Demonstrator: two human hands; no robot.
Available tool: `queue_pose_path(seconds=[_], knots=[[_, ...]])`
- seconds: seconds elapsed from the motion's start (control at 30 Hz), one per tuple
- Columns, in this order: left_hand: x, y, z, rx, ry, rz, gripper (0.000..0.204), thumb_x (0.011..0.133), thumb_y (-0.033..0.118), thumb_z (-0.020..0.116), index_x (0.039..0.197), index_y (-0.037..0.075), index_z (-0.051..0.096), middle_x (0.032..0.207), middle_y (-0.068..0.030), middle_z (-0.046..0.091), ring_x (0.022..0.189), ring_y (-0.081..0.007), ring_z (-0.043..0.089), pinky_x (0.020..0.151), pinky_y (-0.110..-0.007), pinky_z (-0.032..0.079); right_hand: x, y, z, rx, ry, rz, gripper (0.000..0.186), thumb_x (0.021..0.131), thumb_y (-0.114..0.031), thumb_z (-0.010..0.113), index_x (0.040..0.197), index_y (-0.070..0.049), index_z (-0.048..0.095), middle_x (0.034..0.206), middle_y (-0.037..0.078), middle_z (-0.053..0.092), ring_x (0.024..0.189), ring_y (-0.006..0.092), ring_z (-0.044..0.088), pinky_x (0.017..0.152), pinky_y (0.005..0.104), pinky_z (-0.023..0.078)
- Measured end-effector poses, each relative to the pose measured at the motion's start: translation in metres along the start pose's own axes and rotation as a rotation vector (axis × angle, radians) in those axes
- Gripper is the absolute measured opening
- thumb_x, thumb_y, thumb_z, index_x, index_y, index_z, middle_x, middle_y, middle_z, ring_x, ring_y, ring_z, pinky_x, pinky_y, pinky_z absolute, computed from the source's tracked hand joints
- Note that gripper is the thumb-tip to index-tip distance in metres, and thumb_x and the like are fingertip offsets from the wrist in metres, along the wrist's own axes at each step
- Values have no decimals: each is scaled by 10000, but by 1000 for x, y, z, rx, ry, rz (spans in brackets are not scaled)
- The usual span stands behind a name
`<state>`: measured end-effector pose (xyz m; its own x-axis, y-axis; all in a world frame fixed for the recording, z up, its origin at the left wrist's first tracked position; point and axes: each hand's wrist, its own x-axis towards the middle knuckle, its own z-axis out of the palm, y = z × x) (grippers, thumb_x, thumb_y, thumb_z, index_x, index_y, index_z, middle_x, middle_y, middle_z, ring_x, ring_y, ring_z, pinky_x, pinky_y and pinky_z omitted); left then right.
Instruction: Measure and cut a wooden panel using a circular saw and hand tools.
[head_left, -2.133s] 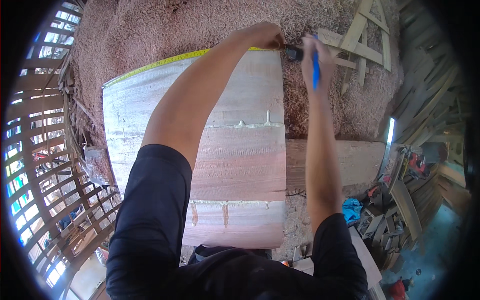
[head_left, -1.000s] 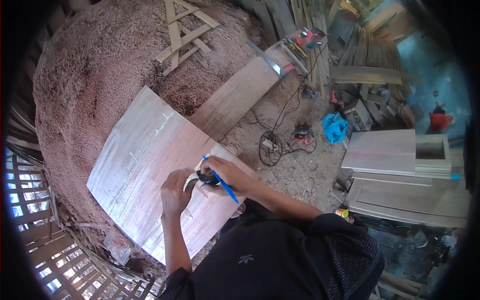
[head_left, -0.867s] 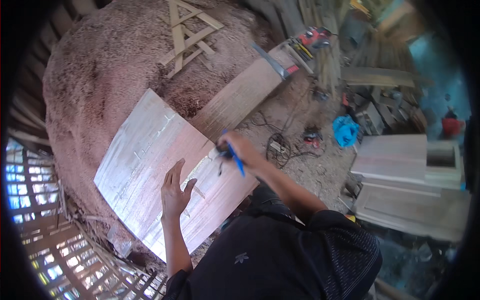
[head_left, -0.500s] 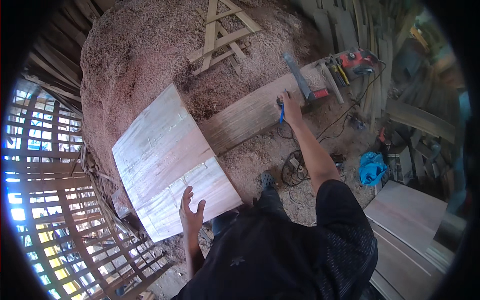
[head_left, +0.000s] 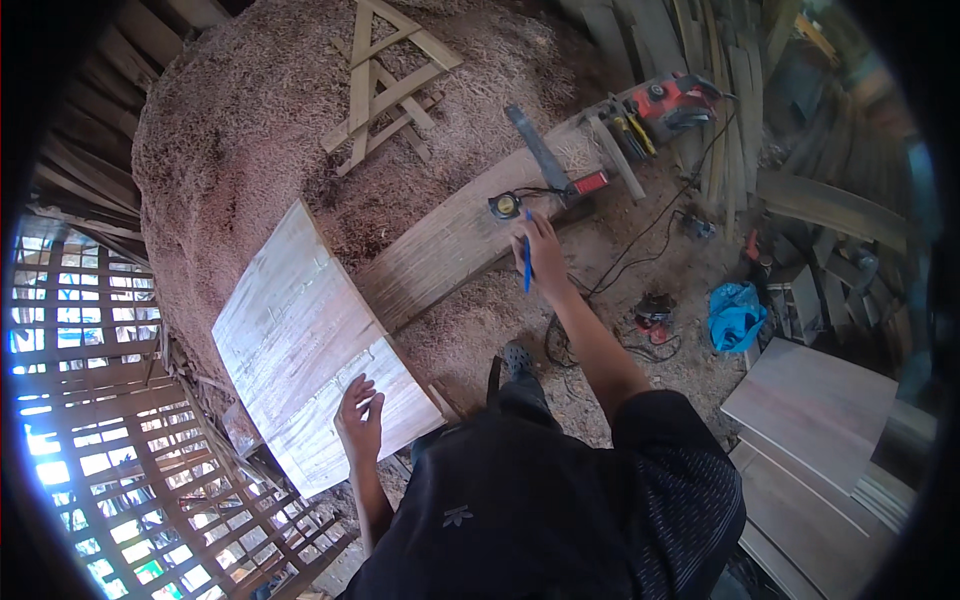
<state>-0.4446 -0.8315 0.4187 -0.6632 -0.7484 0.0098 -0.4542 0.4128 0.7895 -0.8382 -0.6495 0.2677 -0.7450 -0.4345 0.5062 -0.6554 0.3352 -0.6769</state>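
A pale wooden panel (head_left: 290,330) made of joined boards lies tilted across one end of a long thick plank (head_left: 440,235). My left hand (head_left: 360,418) is over the panel's near edge, empty, with fingers partly spread; whether it touches the wood I cannot tell. At the plank's near edge my right hand (head_left: 543,258) is closed on a blue pen (head_left: 527,268). Just beyond its fingers, a black and yellow tape measure (head_left: 505,206) rests on the plank. Past that lies a try square with a dark blade (head_left: 537,148) and a red handle (head_left: 588,182).
A red power planer (head_left: 675,103) sits at the plank's far right end, its cord trailing over the floor. Wooden trestle pieces (head_left: 385,90) lie on a heap of shavings (head_left: 230,130). At right are a blue plastic bag (head_left: 736,316) and stacked panels (head_left: 810,400).
My right hand has drawn back toward me, away from the tape measure, which now shows uncovered on the plank; the pen stays in it. My left hand still hovers by the panel.
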Motion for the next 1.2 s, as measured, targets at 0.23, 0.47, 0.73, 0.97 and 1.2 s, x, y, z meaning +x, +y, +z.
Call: queue_pose_path(seconds=[0.23, 0.47, 0.73, 0.97, 1.2], knots=[[-1, 9, 11, -52, 41, -286, 266, 1054, 234, 590, 947, 26, 719, 577, 9, 535, 448, -50, 458, 417, -246, 331, -109, 40, -56, 83, -17, 478, 276, 922, -27, 668, 1192, -57, 619, 1167, 194, 669, 979, 382, 668, 822, 445, 553], [-26, -26, 48, -316, 210, -152, 601, 1113, 421, 399, 669, 50, 561, 540, 35, 405, 471, -40, 280, 467, -268, 179, -47, 38, -78, -25, -54, 198, 321, 997, -136, 626, 1315, -94, 607, 948, 122, 741, 819, 318, 728, 711, 370, 561], [-3, 49, 119, -214, -407, 64, 514, 1027, 485, 559, 1161, -10, 603, 1028, -108, 611, 866, -199, 588, 751, -302, 436, -100, -61, -64, 192, -467, 174, 421, 971, -485, 659, 766, -123, 721, 651, 145, 642, 613, 367, 650, 556, 463, 492], [-49, 114, 191, -475, -629, -258, 520, 1136, 391, 345, 1432, -21, 458, 1341, -208, 600, 1106, -289, 657, 999, -407, 514, -177, -108, -110, 265, -545, -49, 432, 966, -509, 631, 893, -87, 691, 672, 175, 640, 634, 427, 628, 591, 504, 497], [-152, 86, 216, -384, -506, 189, 320, 1107, 273, 501, 1213, 9, 648, 908, -68, 705, 825, -121, 621, 745, -296, 506, -290, -72, -218, 142, -609, 150, 505, 926, -480, 691, 1258, -101, 655, 906, 151, 735, 817, 371, 707, 719, 480, 552]])
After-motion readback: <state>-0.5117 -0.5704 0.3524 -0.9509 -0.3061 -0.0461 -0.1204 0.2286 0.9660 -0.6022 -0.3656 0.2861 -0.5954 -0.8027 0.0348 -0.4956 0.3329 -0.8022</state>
